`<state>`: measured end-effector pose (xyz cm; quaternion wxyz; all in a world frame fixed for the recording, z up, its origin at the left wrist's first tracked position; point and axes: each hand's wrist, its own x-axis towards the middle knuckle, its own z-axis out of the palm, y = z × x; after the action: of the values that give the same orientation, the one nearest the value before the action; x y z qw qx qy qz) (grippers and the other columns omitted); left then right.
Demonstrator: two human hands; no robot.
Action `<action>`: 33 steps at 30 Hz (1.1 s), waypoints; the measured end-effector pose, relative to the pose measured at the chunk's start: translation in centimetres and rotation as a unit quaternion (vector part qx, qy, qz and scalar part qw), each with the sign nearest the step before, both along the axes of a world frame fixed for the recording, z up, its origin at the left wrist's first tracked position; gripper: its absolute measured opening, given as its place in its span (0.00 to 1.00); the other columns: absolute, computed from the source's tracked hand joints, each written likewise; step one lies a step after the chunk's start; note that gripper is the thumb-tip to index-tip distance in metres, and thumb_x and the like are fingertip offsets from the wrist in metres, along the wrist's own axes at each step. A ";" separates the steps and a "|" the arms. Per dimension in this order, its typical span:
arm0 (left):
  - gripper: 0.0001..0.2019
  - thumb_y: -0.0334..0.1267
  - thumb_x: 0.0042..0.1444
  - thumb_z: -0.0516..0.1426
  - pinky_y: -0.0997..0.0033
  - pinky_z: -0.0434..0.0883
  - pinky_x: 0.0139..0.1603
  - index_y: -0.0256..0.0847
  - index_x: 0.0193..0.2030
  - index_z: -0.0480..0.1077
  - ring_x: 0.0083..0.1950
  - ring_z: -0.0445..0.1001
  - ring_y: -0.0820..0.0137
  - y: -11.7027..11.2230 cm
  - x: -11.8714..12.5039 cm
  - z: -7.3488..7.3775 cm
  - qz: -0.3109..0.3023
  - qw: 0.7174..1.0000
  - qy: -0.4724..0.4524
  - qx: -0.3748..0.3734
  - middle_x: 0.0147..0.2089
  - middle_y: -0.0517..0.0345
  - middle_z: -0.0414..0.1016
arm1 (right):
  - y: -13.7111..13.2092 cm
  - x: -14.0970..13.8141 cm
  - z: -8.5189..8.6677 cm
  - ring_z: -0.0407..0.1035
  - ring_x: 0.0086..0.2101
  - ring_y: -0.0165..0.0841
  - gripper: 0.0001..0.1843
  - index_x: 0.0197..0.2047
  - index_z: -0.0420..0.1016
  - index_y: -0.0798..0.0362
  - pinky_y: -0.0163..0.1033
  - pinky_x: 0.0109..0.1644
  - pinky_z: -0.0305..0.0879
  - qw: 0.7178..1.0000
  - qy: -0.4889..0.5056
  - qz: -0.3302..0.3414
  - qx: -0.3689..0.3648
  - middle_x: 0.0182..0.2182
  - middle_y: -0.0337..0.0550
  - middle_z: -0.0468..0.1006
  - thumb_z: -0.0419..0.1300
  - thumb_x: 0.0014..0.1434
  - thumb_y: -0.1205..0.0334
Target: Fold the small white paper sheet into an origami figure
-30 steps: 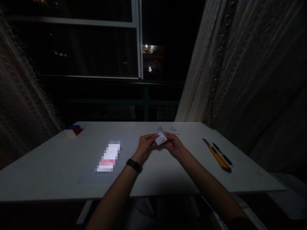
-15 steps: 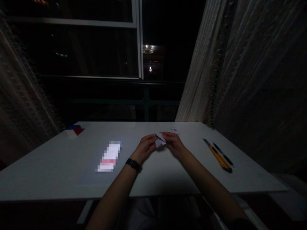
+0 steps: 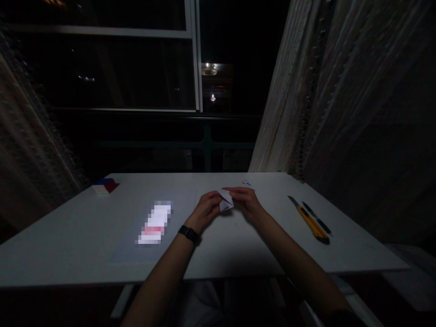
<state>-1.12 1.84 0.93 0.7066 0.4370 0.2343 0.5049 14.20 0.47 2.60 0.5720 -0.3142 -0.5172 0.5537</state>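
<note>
Head view. Small folded white paper piece [image 3: 226, 206] between both hands, over middle of white rectangular table [image 3: 238, 259]. Left hand [image 3: 207, 205], black band [image 3: 189, 233] at wrist, pinching paper's left side; right hand [image 3: 249, 200] grasping right side, fingers extended. Just beyond right hand: small dark-marked white scraps [image 3: 246, 183]. Right: yellow-and-black utility knife [image 3: 308, 220] beside slender dark pen [image 3: 316, 219]. Left: bright pixelated rectangular screen [image 3: 156, 221]; farther, blue-red-white cube [image 3: 105, 185].
</note>
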 end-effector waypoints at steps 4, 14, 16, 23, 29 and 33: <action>0.12 0.28 0.39 0.62 0.73 0.70 0.36 0.33 0.34 0.73 0.31 0.72 0.73 -0.2 0.0 0.3 0.027 0.999 0.017 -0.014 0.32 0.54 0.74 | 0.1 -0.1 -0.1 0.71 0.37 0.37 0.12 0.34 0.79 0.54 0.41 0.43 0.64 1.000 0.003 0.005 0.002 0.35 0.46 0.79 0.64 0.42 0.63; 0.12 0.29 0.36 0.64 0.73 0.68 0.35 0.32 0.32 0.74 0.30 0.72 0.72 -0.4 0.2 0.6 0.071 0.997 0.015 -0.003 0.29 0.55 0.75 | 0.3 -0.3 -0.7 0.70 0.32 0.33 0.14 0.37 0.77 0.52 0.40 0.39 0.64 0.999 0.011 0.041 0.004 0.32 0.40 0.78 0.64 0.42 0.65; 0.12 0.29 0.35 0.64 0.73 0.68 0.34 0.32 0.31 0.73 0.30 0.72 0.72 -0.3 0.3 0.6 0.076 0.997 0.015 -0.004 0.29 0.55 0.75 | 0.4 -0.2 -0.8 0.70 0.32 0.32 0.15 0.37 0.77 0.52 0.40 0.39 0.63 0.999 0.008 0.048 0.011 0.32 0.40 0.78 0.64 0.43 0.65; 0.12 0.28 0.33 0.64 0.73 0.68 0.34 0.32 0.30 0.73 0.30 0.72 0.71 -0.3 0.3 0.7 0.078 0.997 0.019 -0.005 0.28 0.55 0.75 | 0.4 -0.3 -1.0 0.69 0.36 0.33 0.17 0.39 0.76 0.50 0.41 0.42 0.62 0.997 -0.006 0.072 0.038 0.35 0.40 0.77 0.65 0.42 0.67; 0.12 0.27 0.34 0.63 0.74 0.67 0.32 0.32 0.31 0.74 0.29 0.72 0.72 -0.4 0.3 0.6 0.073 0.997 0.035 0.001 0.28 0.54 0.75 | 0.5 -0.2 -1.1 0.69 0.36 0.33 0.19 0.39 0.76 0.50 0.40 0.43 0.62 0.997 0.000 0.076 0.033 0.36 0.40 0.77 0.65 0.40 0.69; 0.11 0.27 0.35 0.62 0.75 0.67 0.31 0.32 0.31 0.74 0.29 0.71 0.72 -0.4 0.2 0.7 0.064 0.997 0.043 -0.009 0.27 0.55 0.74 | 0.6 0.1 -1.1 0.69 0.35 0.34 0.20 0.39 0.77 0.51 0.41 0.41 0.62 0.997 -0.001 0.079 0.009 0.35 0.41 0.78 0.66 0.39 0.69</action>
<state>-0.95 1.45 1.59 0.6661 0.4361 0.2961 0.5277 14.33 1.11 1.52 0.5289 -0.2682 -0.5458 0.5920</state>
